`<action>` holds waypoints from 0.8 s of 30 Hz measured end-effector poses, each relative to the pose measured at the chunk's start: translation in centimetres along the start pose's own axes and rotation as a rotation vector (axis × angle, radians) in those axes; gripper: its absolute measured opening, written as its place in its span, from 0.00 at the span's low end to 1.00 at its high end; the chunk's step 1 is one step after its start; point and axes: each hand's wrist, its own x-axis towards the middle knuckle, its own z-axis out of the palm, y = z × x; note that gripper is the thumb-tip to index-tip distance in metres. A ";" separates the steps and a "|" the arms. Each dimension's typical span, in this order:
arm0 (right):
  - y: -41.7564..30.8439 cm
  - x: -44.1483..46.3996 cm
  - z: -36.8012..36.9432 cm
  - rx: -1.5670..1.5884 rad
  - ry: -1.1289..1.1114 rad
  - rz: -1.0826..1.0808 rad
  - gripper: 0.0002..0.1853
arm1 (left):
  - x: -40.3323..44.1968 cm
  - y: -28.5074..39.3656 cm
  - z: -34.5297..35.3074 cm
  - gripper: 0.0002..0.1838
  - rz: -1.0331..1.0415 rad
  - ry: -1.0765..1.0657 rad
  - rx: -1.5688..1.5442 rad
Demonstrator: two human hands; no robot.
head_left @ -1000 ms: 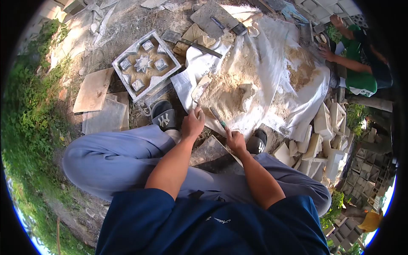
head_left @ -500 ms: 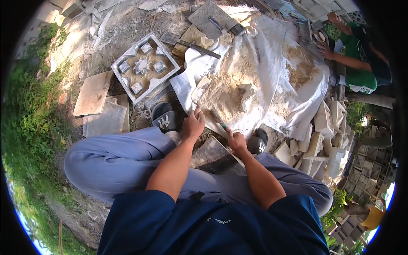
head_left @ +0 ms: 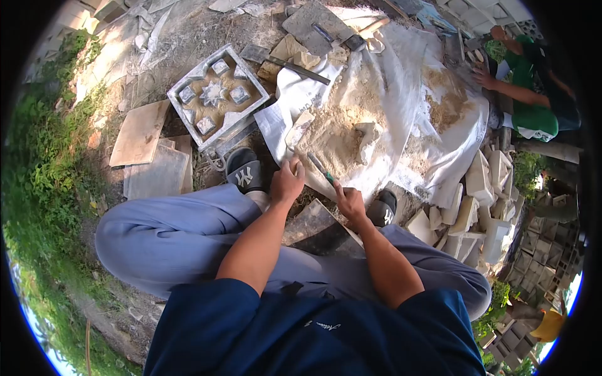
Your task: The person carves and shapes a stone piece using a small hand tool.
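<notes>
My left hand [head_left: 288, 182] is closed round the lower end of a trowel [head_left: 300, 128], whose pale, sand-caked blade rests at the edge of the sandy mix. In my right hand [head_left: 350, 202] is a narrow scraper [head_left: 320, 168] with a green handle, its thin metal blade slanting up and left toward the trowel. Beyond both tools, a heap of pale powdery mix [head_left: 338, 141] lies on a white sheet [head_left: 392, 119]. A square mould [head_left: 218, 95] with a star and raised blocks sits to the left, pale mix lying between its shapes.
A hammer [head_left: 352, 42] and a long metal bar [head_left: 298, 71] lie at the back. Flat boards [head_left: 139, 135] are stacked left, cast blocks [head_left: 476, 182] piled right. Another person's arm [head_left: 520, 93] is busy at the upper right. My sandalled foot [head_left: 246, 172] is beside the mould.
The scraper's blade has lifted and swung left, closer to the trowel. My left hand has shifted slightly, still on the trowel. At upper right, the other person's raised hand now shows a flat tool.
</notes>
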 end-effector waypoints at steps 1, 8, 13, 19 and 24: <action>-0.2 0.2 0.1 0.039 0.027 -0.026 0.39 | -0.2 0.2 -0.2 0.22 -0.013 -0.005 0.000; 3.6 0.7 1.8 0.005 0.135 -0.063 0.42 | -0.4 1.0 -1.1 0.20 -0.015 -0.035 -0.019; 0.6 0.7 -0.7 0.030 0.051 0.045 0.42 | -0.2 0.3 -0.4 0.21 -0.022 0.003 -0.023; 3.1 0.5 0.3 0.176 0.148 -0.104 0.42 | -0.1 0.4 -0.5 0.22 -0.062 -0.041 0.034; 4.1 1.4 0.4 0.020 0.140 0.093 0.45 | 0.0 0.6 -0.5 0.22 -0.030 -0.020 -0.012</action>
